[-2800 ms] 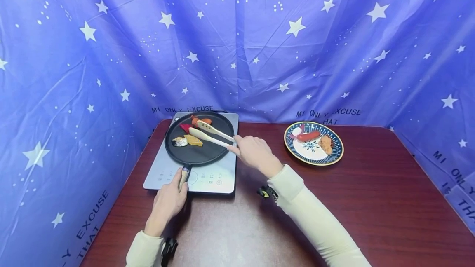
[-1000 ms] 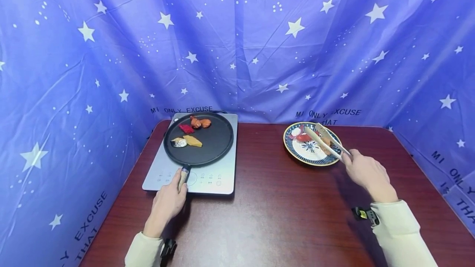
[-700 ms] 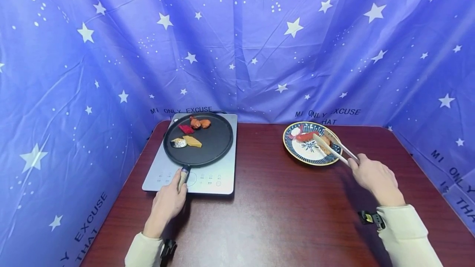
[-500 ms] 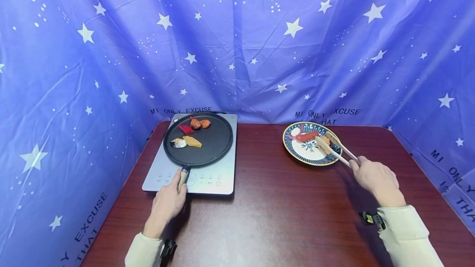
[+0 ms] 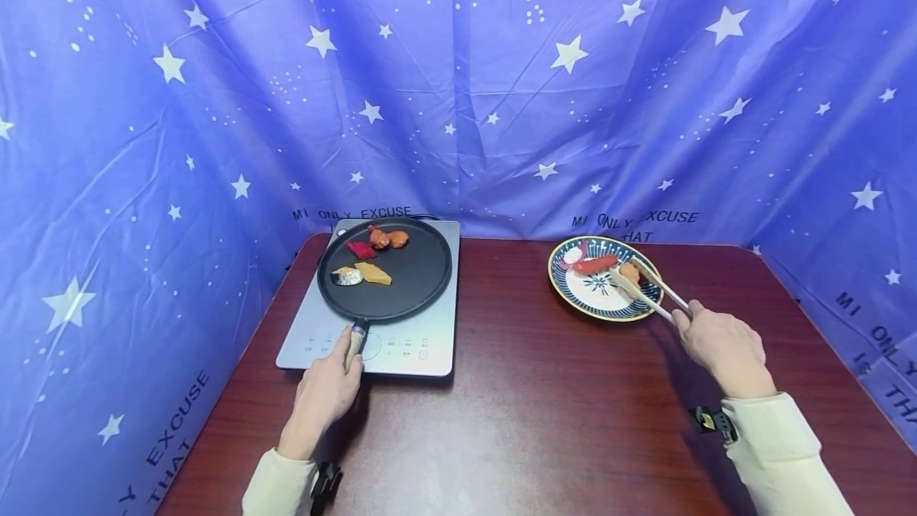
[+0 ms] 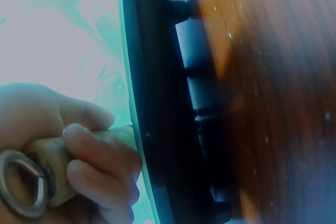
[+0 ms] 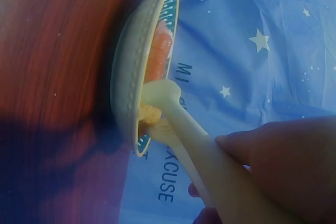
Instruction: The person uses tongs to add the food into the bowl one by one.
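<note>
My left hand (image 5: 327,388) grips the wooden handle (image 6: 58,166) of a flat black frying pan (image 5: 415,285), which sits on a silver induction cooker (image 5: 437,341). In the pan lie two reddish-brown meat pieces (image 5: 388,238), a red piece (image 5: 361,250), a yellow piece (image 5: 373,273) and a silvery fish piece (image 5: 347,276). With my right hand (image 5: 725,345) I hold pale tongs (image 7: 197,145) over a patterned plate (image 5: 573,293). The tong tips stand on either side of a breaded, fried-looking piece (image 5: 630,271); whether they squeeze it I cannot tell. A red sausage (image 5: 596,264) lies beside it.
A pink-and-white slice (image 5: 572,255) rests at the plate's left side. The dark red wooden table (image 5: 501,420) extends between cooker and plate. Behind them hangs a blue star-patterned curtain (image 5: 458,142).
My right hand has carried the tongs from the pan to the plate on the right, and the tips have lowered around the breaded piece. My left hand keeps its hold on the pan handle.
</note>
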Available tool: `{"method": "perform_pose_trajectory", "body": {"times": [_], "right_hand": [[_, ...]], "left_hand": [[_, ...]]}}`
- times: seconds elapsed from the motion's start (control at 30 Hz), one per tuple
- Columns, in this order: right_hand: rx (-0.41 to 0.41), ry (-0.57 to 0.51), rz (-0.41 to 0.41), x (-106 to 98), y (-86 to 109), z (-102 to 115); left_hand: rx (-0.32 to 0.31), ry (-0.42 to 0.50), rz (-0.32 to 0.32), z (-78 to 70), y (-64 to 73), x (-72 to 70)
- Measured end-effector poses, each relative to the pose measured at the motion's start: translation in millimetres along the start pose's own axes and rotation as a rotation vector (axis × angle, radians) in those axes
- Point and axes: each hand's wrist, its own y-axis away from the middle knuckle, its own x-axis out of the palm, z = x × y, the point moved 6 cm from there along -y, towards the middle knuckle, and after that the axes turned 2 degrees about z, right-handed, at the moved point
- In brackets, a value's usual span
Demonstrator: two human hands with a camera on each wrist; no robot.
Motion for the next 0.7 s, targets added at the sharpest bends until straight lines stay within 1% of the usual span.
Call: {"method": "perform_pose_trajectory", "body": {"times": [0.07, 0.17, 0.33, 0.4, 0.47, 0.6, 0.7], "right_hand": [[0.009, 0.000, 0.007, 0.7, 0.3, 0.9], [0.028, 0.011, 0.047, 2.6, 0.6, 2.9], [0.027, 0.025, 0.089, 5.8, 0.0, 8.1], [0.019, 0.031, 0.081, 7.0, -0.8, 10.3], [0.002, 0.038, 0.055, 7.5, -1.3, 12.1], [-0.076, 0.045, -0.027, 7.1, -1.2, 14.8], [-0.117, 0.041, -0.044, 6.5, -0.7, 13.6]], "left_hand": [[0.002, -0.001, -0.003, 0.1, 0.2, 0.1], [0.006, -0.001, -0.011, -0.3, 0.4, -0.4], [0.001, 0.001, -0.010, -0.6, -0.1, -0.5], [-0.003, -0.002, -0.005, 0.0, -0.5, 0.2], [-0.004, -0.001, -0.003, -0.1, -0.4, 0.2], [0.000, -0.004, -0.004, 0.6, -0.8, -0.1], [0.002, -0.003, -0.003, 0.4, -0.8, 0.0]]}}
